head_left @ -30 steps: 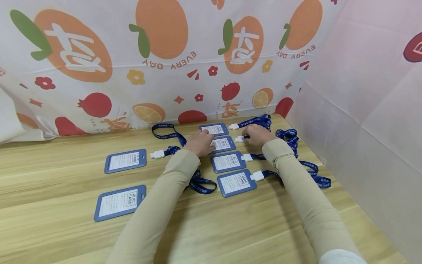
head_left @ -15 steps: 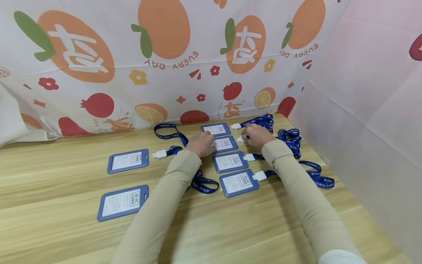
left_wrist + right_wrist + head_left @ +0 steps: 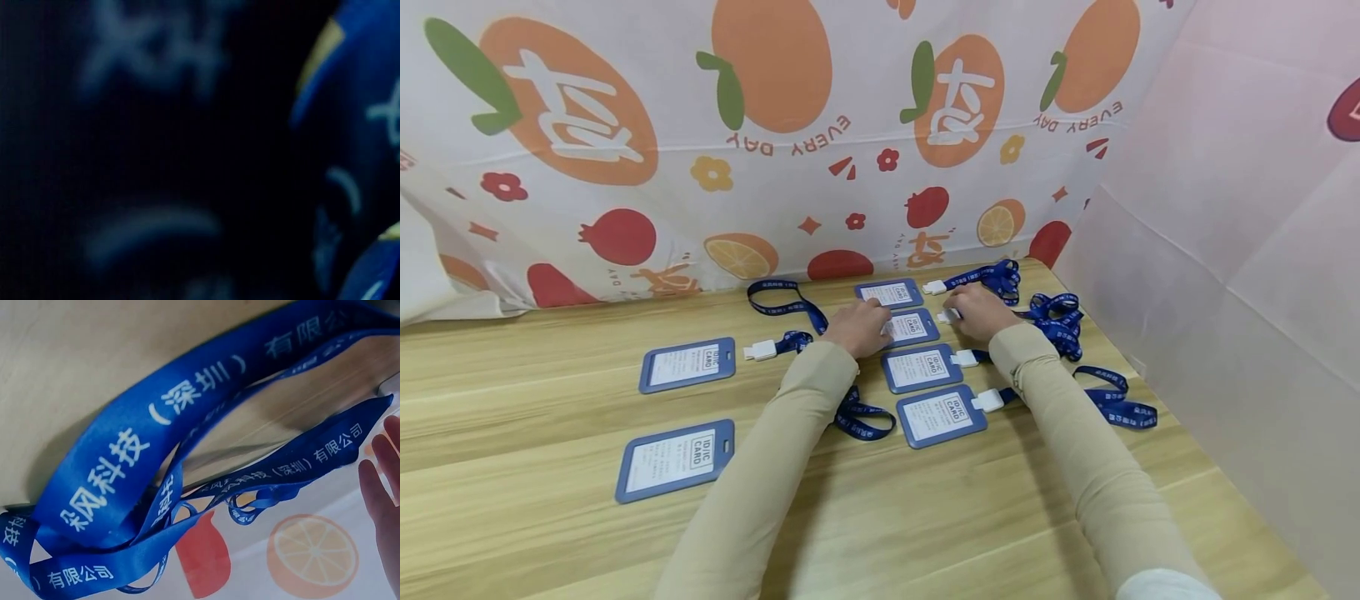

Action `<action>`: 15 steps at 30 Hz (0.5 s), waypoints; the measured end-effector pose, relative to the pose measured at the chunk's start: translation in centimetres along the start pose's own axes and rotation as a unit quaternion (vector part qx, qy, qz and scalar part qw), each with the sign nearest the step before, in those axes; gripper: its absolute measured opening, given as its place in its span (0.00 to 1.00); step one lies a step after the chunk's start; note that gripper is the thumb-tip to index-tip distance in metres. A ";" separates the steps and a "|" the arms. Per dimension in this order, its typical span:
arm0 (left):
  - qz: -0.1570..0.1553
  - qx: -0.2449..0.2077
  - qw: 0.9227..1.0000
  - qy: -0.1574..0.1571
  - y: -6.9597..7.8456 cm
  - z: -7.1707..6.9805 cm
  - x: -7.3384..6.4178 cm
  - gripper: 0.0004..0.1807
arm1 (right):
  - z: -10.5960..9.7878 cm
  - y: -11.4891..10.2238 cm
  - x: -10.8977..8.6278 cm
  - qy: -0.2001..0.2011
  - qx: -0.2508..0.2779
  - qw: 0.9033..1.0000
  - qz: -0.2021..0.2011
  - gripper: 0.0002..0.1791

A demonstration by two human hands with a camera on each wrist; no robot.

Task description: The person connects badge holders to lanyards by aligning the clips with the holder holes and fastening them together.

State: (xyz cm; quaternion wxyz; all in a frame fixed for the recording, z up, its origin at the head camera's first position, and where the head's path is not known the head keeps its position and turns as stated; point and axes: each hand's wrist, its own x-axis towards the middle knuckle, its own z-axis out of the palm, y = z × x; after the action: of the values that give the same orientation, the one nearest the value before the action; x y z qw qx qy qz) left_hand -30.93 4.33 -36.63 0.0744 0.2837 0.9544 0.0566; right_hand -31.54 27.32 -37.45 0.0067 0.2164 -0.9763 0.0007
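Pinching a clip (image 3: 946, 317), the right hand (image 3: 981, 311) sat opposite the left hand (image 3: 856, 327) gripping a card (image 3: 913, 327), and a snagged strap (image 3: 1060, 335) might have skewed the clip.

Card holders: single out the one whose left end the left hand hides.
The second card holder from the back in the right column: the left hand covers its left end, which shows on every other holder.

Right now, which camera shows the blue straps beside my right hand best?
The right wrist view: the blue straps appear close up there, with large, readable writing. The head view shows them smaller, bunched beside your right hand. The left wrist view is dark and blurred; I can't tell which strap it catches.
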 end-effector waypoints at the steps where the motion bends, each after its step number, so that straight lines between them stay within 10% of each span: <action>1: 0.000 -0.001 1.000 -0.001 0.0 0.0 0.0 0.22 | 0.0 -0.1 0.0 -0.002 0.004 1.000 0.001 0.15; 15: 0.000 -0.002 1.000 -0.020 -0.1 0.3 0.2 0.25 | 0.0 -1.0 0.5 -0.063 0.041 0.995 0.071 0.21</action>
State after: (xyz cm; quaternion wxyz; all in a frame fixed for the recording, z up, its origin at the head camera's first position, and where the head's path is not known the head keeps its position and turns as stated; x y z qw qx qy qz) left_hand -31.05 4.38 -36.91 0.0941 0.2842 0.9526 0.0529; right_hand -31.56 26.26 -37.43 -0.0638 0.1459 -0.9868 0.0278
